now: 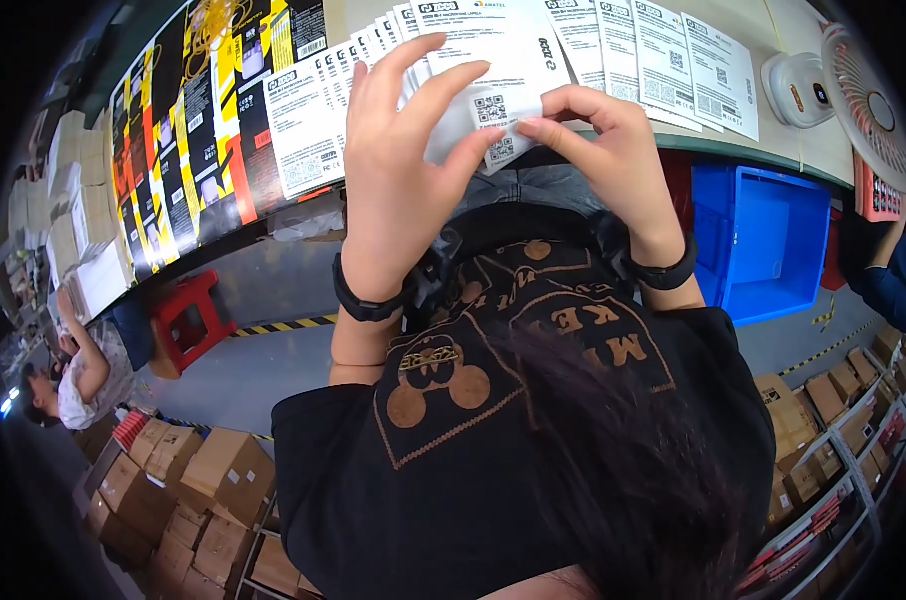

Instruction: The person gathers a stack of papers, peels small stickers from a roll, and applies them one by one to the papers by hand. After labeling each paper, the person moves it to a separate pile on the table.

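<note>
The left hand (398, 160) and the right hand (613, 150) are raised together over the near edge of the desk (773, 30), and both grips are closed on one white printed leaflet (493, 60). On the left hand, the thumb presses the leaflet's lower edge while the other fingers spread upright across its face. On the right hand, the fingertips (533, 128) pinch the leaflet's lower right corner, next to its square printed code. The leaflet is held just above the desk edge, touching both hands, in front of a fanned row of matching white leaflets (663, 60) that overlap one another along the desk surface. Each wrist carries a black band. To the left of the row, a stack of flat black, yellow and red printed cartons (183, 130) lies on the desk. At the right end of the desk stands a white fan (863, 100). Below the desk edge on the right sits a blue plastic crate (763, 240); on the left, a red stool (188, 320) stands on the floor. Brown cardboard boxes (203, 490) fill the lower left, and another person (73, 380) is seated at far left.
</note>
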Demonstrator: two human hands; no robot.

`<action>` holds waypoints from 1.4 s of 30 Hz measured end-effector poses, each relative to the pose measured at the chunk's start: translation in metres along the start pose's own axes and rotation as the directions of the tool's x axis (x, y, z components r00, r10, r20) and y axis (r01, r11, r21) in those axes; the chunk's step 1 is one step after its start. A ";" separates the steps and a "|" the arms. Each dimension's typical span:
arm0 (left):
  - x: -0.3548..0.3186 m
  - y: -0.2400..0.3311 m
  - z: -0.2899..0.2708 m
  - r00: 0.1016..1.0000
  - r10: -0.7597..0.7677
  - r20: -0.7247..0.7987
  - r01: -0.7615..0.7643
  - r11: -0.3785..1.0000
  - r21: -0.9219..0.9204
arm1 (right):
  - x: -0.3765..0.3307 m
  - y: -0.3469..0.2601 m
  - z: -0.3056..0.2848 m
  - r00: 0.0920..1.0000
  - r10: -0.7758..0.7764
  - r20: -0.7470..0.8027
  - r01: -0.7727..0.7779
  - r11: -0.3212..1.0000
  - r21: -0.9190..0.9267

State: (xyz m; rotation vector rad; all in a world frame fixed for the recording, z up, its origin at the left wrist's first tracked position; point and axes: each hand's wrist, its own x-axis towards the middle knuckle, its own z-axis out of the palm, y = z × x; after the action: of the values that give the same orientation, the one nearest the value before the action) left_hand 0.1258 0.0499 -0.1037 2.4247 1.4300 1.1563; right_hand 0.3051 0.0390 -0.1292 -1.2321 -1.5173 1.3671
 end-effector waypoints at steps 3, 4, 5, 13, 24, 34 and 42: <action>0.000 0.005 0.000 0.986 -0.052 0.155 0.082 0.978 -0.193 | -0.003 -0.006 0.005 0.983 -0.171 -0.064 0.156 0.969 -0.190; 0.000 0.006 0.001 0.970 -0.067 0.233 0.134 0.950 -0.283 | -0.003 -0.007 0.004 0.983 -0.171 -0.062 0.157 0.969 -0.189; -0.001 0.007 0.002 0.970 -0.068 0.233 0.134 0.950 -0.282 | -0.002 -0.008 0.004 0.984 -0.156 -0.088 0.147 0.984 -0.096; -0.003 0.010 0.013 0.954 -0.204 0.221 0.276 0.887 -0.370 | 0.007 0.010 -0.011 0.922 -0.368 -0.119 0.360 0.929 -0.079; -0.029 -0.004 0.005 0.932 -0.245 0.268 0.349 0.806 -0.478 | -0.006 0.014 0.016 0.860 -0.287 -0.423 0.374 0.917 0.139; -0.103 0.022 -0.017 0.968 -0.247 0.037 0.185 0.610 -0.771 | -0.117 -0.006 0.072 0.909 -0.240 -0.341 0.288 0.953 0.096; -0.145 0.006 -0.081 0.963 -0.071 -0.260 -0.084 0.836 -0.541 | -0.152 -0.009 0.128 0.859 -0.278 -0.429 0.241 0.961 -0.140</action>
State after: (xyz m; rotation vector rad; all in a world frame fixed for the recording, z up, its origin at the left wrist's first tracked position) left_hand 0.0381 -0.0892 -0.1248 1.9217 0.9476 1.6762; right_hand 0.2223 -0.1422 -0.1291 -1.2336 -1.3564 0.7831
